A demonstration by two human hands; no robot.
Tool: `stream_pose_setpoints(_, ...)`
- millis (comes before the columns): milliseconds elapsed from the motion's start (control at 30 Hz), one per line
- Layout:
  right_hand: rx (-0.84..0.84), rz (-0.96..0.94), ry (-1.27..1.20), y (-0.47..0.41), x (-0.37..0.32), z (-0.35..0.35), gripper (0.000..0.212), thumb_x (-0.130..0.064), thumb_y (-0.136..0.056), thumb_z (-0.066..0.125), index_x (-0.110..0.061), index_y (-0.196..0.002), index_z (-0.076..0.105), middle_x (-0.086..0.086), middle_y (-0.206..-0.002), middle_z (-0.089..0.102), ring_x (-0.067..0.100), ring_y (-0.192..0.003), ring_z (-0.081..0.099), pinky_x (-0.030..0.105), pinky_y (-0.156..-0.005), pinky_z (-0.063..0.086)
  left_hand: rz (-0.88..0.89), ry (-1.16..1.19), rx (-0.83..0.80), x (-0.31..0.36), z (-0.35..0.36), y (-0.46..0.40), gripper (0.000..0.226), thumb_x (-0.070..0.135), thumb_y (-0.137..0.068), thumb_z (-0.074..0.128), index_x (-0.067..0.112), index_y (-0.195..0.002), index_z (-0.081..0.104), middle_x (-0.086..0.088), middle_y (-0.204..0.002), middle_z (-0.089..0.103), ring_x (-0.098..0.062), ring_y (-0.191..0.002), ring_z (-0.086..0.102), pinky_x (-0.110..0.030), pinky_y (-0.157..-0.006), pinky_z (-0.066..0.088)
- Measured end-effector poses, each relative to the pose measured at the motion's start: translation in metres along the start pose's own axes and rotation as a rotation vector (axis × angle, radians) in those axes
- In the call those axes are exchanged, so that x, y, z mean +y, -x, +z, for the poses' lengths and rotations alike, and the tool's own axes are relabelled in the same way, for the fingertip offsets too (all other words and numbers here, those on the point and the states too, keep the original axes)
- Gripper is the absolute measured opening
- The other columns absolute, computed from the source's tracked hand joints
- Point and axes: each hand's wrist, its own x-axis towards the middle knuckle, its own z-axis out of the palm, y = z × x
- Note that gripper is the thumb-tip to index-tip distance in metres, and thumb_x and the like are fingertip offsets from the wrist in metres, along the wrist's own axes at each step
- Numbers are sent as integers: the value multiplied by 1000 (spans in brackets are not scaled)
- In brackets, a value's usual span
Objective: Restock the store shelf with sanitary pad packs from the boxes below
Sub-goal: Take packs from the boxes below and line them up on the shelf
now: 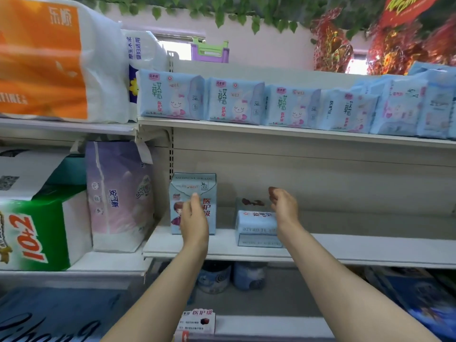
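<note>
two packs sit on the middle shelf (345,245) so far: an upright pack (193,186) standing at its left end, and a flat stack of packs (256,225) lying just to the right of it. most of that shelf to the right shows bare board, so by my reading the restock is at an early stage with a long run left to fill. the upper shelf (271,127) already carries a full row of blue packs (234,102) from end to end and looks done. below the middle shelf, dim blue packaging (249,275) shows in the shadow, probably the supply, though the boxes themselves cannot be made out clearly.

the left hand (195,218) is raised in front of the upright pack, fingers straight and close together, palm turned inward; it overlaps the pack's face in view, but whether it touches it cannot be told. it holds nothing. the right hand (283,206) hovers over the right end of the flat stack, fingers relaxed and slightly curved, thumb apart, gripping nothing; contact with the stack is unclear. both hands seem to be either squaring up the placed packs or letting go of them.

tissue bundles (118,191) fill the neighbouring bay to the left.
</note>
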Motion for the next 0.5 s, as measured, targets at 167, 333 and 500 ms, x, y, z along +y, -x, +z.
stream_pose_setpoints(167, 20, 232, -4, 10, 7, -37, 32, -37, -105, 42, -16, -123, 58, 4, -117, 64, 23, -86, 64, 31, -70, 46, -201, 49, -336, -19, 46, 33, 54, 58, -104, 22, 22, -128, 55, 5, -123, 59, -11, -108, 59, -30, -99, 41)
stream_pose_setpoints(333, -72, 367, -64, 13, 14, -48, 42, -48, -106, 33, -15, -91, 56, 6, -77, 65, 25, -71, 62, 36, -65, 50, -211, 14, -389, -25, 63, 48, 59, 61, -103, 17, 27, -100, 65, 6, -96, 70, -5, -83, 64, -22, -68, 47)
stream_pose_setpoints(500, -86, 286, -49, 5, 5, -49, 42, -51, -105, 34, -22, -81, 52, 6, -79, 64, 22, -72, 62, 40, -79, 53, -118, -6, -321, -24, 68, 37, 63, 64, -101, 18, 26, -142, 46, 9, -117, 61, -7, -100, 55, -26, -95, 35)
